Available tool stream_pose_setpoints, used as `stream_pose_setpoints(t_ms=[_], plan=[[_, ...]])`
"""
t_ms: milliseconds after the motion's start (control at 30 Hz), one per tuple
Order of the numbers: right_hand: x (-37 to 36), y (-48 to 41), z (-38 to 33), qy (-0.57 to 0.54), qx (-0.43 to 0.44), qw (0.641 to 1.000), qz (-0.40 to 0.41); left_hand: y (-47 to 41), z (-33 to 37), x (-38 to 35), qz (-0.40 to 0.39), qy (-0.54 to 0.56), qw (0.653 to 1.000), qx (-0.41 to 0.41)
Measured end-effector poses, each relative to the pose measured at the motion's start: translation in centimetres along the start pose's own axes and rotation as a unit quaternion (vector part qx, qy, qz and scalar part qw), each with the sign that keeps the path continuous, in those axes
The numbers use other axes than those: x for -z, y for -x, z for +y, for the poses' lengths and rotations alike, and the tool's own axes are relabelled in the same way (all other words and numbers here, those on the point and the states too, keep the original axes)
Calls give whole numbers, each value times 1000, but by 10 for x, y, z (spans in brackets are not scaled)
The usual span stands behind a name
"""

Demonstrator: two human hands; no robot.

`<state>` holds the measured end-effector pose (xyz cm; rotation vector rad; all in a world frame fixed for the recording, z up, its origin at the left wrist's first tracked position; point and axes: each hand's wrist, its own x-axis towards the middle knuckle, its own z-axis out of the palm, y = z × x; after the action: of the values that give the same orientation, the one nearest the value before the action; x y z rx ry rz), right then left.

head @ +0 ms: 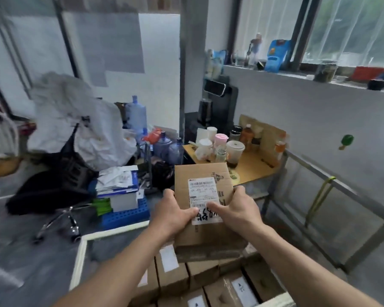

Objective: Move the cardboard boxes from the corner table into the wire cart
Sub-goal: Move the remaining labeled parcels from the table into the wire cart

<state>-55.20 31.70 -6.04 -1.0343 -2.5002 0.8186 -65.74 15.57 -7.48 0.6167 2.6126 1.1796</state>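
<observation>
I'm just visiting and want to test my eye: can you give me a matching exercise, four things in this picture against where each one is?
Things:
1. labelled cardboard box
2. pink-lidded cup
3. blue pouch
4. office chair

Places:
a. on the window ledge
b. on the floor, at the left
c. held between the left hand and right hand
d. on the corner table

Pairs: 1-c, 2-d, 3-a, 4-b.

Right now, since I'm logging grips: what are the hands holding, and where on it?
A cardboard box: left hand grips its left edge, right hand its right edge, thumbs on the shipping label.
</observation>
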Motion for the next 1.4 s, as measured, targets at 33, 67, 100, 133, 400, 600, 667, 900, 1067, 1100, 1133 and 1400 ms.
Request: stream_pose_setpoints(t_ms=[33,67,100,133,400,600,667,900,1067,1100,1133,1400], plan=[[-13,-1,-8,-3,16,1000,-16,3,-12,8,17,-2,1000,16],[-25,-2,-17,-7,31,999,-32,6,-24,16,32,-5,999,34],[-38,0,-25,-9,44,998,-49,10,-37,23,45,-7,998,51],[-52,2,-34,-8,57,996,-66,13,-50,30,55,-8,996,68],[-151,38,-74,23,120,977,-172,46,-152,66,86,2,982,165],[-231,61,-62,32,92,970,-224,51,-235,49,45,4,979,199],[-260,68,-52,25,73,968,-239,50,-265,39,27,6,976,214],[-362,94,-13,37,17,958,-283,53,-362,-1,-23,10,965,262],[-426,114,22,42,-10,948,-315,58,-425,-34,-60,-18,954,293],[-437,118,29,44,-13,946,-321,61,-435,-41,-65,-17,951,301],[-446,122,36,46,-16,944,-327,63,-443,-47,-69,-16,948,309],[-489,149,75,49,-30,921,-385,87,-495,-87,-110,-7,930,351]])
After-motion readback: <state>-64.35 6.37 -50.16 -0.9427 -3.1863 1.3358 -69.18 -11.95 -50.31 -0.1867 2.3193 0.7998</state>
